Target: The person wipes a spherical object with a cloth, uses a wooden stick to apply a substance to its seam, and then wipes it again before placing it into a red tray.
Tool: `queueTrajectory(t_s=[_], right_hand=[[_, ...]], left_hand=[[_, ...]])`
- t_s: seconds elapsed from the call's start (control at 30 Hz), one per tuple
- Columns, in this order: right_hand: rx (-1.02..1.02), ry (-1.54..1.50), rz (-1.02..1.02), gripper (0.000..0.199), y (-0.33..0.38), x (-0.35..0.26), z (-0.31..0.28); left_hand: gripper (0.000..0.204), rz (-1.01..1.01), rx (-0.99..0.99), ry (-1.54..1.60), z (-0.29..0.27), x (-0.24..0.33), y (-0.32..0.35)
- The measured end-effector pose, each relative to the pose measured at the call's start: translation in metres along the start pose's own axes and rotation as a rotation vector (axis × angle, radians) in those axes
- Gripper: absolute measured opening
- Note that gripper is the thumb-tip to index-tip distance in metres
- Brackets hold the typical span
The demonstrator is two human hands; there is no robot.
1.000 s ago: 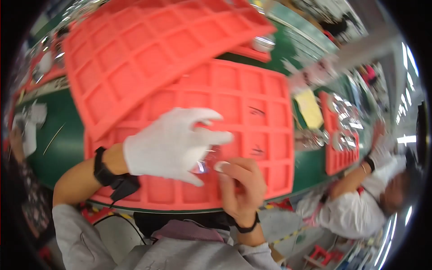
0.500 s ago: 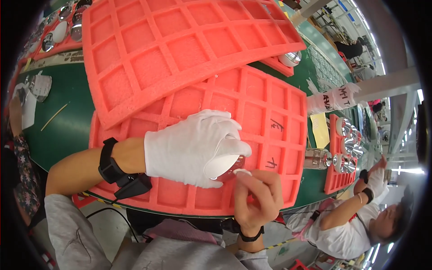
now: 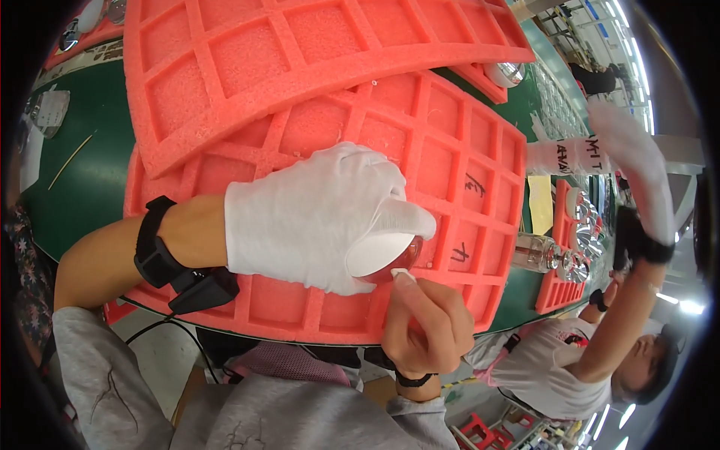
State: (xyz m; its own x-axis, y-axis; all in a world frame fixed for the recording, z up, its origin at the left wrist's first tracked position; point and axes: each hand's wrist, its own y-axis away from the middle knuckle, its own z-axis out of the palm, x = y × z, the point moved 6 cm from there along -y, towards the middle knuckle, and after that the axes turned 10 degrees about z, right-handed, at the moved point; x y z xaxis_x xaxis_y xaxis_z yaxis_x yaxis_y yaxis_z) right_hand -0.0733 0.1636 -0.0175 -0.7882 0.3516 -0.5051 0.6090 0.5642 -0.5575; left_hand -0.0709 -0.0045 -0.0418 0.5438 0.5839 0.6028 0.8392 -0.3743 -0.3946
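My left hand (image 3: 319, 217), in a white cloth glove, is closed around a rounded bulb-like part (image 3: 379, 255). The part has a white oval area and a shiny side reflecting pink; the glove hides the rest of it. Bare and pinched together, my right hand (image 3: 429, 322) holds a small white wad (image 3: 403, 274) between thumb and forefinger, at the part's lower right edge. I cannot tell whether the wad is cloth or paper. Both hands are over a pink foam tray (image 3: 491, 217) with square pockets.
A second pink foam tray (image 3: 247, 64) lies tilted over the first. To the right stand a glass jar (image 3: 532, 253) and a rack of chrome domes (image 3: 581, 225). A thin stick (image 3: 71, 160) lies on the green table (image 3: 90, 202). A co-worker's gloved hand (image 3: 637, 161) reaches in at right.
The view has shifted, so the trays sit higher. My right hand has brought the wad closer against the part's edge. At right, the co-worker's gloved hand has risen.
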Motion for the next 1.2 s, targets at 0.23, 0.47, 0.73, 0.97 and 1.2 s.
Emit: queueTrajectory(t_s=[0.23,0.47,0.73,0.97,1.2], right_hand=[[-0.047,0.033,-0.068,0.028,0.003,-0.006,0.001],[0.053,0.019,0.05,0.027,-0.009,-0.004,0.002],[0.025,-0.01,-0.042,0.031,-0.003,0.004,-0.001],[-0.068,-0.048,-0.092,0.031,-0.003,0.001,0.002],[0.031,-0.119,-0.074,0.033,-0.002,0.007,0.004]], left_hand=[[0.056,-0.055,-0.046,0.055,0.002,0.004,0.002],[0.053,-0.03,-0.073,0.066,0.005,0.003,-0.001],[0.047,0.008,-0.026,0.036,0.007,0.005,-0.004],[0.037,0.053,-0.059,0.019,0.011,0.003,-0.007],[0.036,0.096,0.015,0.048,0.011,0.004,-0.004]])
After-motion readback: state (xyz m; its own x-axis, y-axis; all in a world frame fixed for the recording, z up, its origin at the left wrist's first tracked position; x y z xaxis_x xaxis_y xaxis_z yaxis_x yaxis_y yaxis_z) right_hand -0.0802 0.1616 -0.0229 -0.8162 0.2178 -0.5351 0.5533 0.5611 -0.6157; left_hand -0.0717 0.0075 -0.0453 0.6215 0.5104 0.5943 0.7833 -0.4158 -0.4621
